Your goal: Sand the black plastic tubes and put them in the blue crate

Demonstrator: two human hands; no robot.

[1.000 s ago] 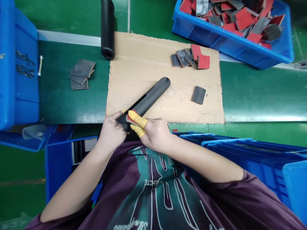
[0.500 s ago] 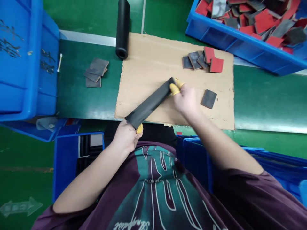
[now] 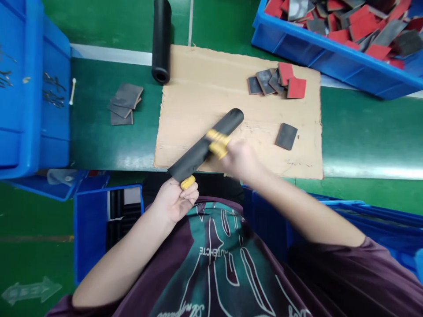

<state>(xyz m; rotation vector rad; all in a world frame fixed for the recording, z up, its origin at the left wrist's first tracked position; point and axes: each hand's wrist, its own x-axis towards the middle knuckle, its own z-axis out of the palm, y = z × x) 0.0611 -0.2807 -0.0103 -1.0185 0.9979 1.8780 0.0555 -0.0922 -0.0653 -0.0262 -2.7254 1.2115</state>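
A black foam-like tube (image 3: 201, 152) lies slantwise over the cardboard sheet (image 3: 185, 105), its far end rounded and pointing up to the right. My left hand (image 3: 176, 198) is closed on its near end at the table's front edge, with a yellow cover on one finger. My right hand (image 3: 236, 156) is at the middle of the tube, two yellow-covered fingers on or against its right side. Motion blurs those fingers, so their grip is unclear. To the right, a single dark square pad (image 3: 286, 136) rests on the cardboard.
Another black tube (image 3: 161, 44) lies at the cardboard's back left corner. Dark pads (image 3: 127, 97) are stacked on the green table at left; red and dark pads (image 3: 295, 87) sit at back right. Blue bins stand left (image 3: 56, 132) and back right (image 3: 297, 48), the latter full of pads.
My right hand has slid from the tube's far end down to its middle, leaving that end uncovered. My left hand keeps its hold on the near end. The view has shifted slightly.
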